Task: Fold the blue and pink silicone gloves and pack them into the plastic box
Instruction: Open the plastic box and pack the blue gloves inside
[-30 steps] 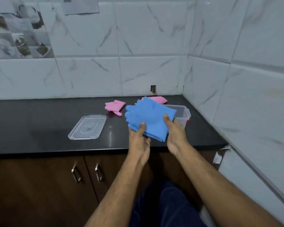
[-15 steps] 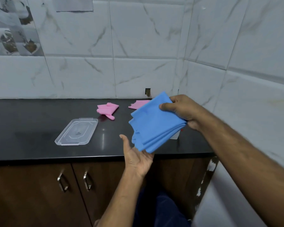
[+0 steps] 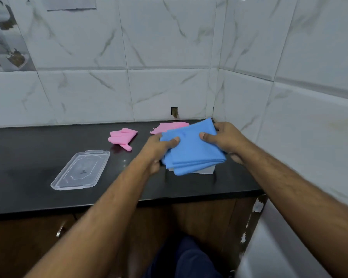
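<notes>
Your left hand [image 3: 161, 146] and right hand [image 3: 222, 138] both grip the folded blue gloves [image 3: 191, 150], thumbs on top, right over the plastic box [image 3: 204, 171] near the counter's [image 3: 28, 167] right back corner. Keep the stack square w/ the box, lower evenly, press corners in so nothing overhangs.
</notes>
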### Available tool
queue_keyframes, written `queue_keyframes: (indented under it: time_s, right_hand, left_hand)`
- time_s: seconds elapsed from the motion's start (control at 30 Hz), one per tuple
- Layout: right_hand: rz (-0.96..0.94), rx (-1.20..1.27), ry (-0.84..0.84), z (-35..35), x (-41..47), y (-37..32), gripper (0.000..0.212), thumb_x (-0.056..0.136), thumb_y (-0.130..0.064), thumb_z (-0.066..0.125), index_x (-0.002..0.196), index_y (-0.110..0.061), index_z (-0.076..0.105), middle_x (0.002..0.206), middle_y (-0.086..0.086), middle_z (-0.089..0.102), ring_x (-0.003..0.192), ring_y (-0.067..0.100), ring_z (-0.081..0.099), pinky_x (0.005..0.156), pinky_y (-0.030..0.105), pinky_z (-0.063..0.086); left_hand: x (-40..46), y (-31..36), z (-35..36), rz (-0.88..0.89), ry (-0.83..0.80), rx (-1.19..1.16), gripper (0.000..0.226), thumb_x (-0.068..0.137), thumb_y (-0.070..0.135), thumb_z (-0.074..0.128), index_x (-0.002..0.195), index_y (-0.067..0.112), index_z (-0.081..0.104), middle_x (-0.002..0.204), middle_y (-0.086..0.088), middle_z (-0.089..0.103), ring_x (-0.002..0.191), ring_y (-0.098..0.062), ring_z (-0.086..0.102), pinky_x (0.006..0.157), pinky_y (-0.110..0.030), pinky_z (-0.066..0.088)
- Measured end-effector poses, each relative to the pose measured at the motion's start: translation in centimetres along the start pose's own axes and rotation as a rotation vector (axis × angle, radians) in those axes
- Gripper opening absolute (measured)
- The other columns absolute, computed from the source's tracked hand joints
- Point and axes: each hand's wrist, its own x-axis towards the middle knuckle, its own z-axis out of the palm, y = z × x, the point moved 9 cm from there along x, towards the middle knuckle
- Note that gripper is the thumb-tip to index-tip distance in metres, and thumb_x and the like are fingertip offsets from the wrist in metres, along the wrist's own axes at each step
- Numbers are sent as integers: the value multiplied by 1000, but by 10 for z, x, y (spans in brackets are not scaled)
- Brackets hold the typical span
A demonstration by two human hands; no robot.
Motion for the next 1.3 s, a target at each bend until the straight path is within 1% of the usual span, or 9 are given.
queue_keyframes:
  time_s: [0.1,0.2,0.43,0.57,0.77,0.93,1.1,1.2,1.3]
  right_hand:
    - [-78,53,127,-11,19,-4,32,91,-27,77,116,-9,69,109,6,75,98,23,73,91,47,59]
    - [-109,131,247,-21,37,-2,37,90,-25,78,119,-6,66,112,7,74,101,25,72,92,49,58]
    - [-81,28,406,-16,61,35,33,89,-28,78,114,-17,61,103,-3,68,94,17,68,78,29,55]
    - [-10,1,401,-10,65,66,44,87,-29,80,122,-11,61,111,3,70,96,17,67,83,32,55]
    - [-38,-164,324,-5,60,66,46,89,-36,75,127,-18,57,115,-3,66,94,12,61,68,18,41]
    - [-95,-417,157,5,52,51,48,97,-37,63,141,-22,53,131,5,64,113,23,61,88,25,41]
    - [-110,-582,53,18,45,44,45,104,-35,50,149,-32,47,134,12,64,113,28,62,96,32,46]
    - [-100,-558,40,21,43,47,41,106,-36,44,146,-29,53,135,11,65,110,25,63,93,29,45]
    - [-80,-562,16,26,42,50,43,106,-43,44,143,-25,57,139,8,63,124,26,59,101,30,43]
  left_hand:
    - [29,42,6,96,1,199,35,91,14,77,123,5,64,111,-11,76,89,-23,76,65,-34,63]
    - [58,64,12,143,-11,302,38,89,19,80,123,8,65,107,-6,76,79,-13,75,57,-28,59]
    - [104,23,11,151,85,352,40,93,12,75,128,0,62,121,-15,71,99,-24,69,87,-39,61]
    - [106,-3,9,113,133,502,39,95,21,73,129,8,60,126,-13,68,114,-30,66,99,-47,56]
    - [89,-14,2,-48,160,576,45,93,22,76,131,6,59,128,-15,65,115,-32,65,98,-50,56]
    - [54,-20,-6,-262,184,504,48,90,13,79,130,2,55,124,-19,66,108,-35,69,87,-50,59]
    - [26,-15,-7,-246,217,506,39,86,5,77,118,-2,54,120,-26,66,103,-39,71,87,-57,60]
    - [19,-12,-4,-175,193,520,49,84,5,75,125,11,48,124,-21,60,112,-37,67,91,-57,59]
    - [16,-11,-2,-102,146,525,35,87,5,67,119,18,57,124,-17,62,109,-33,68,90,-52,61]
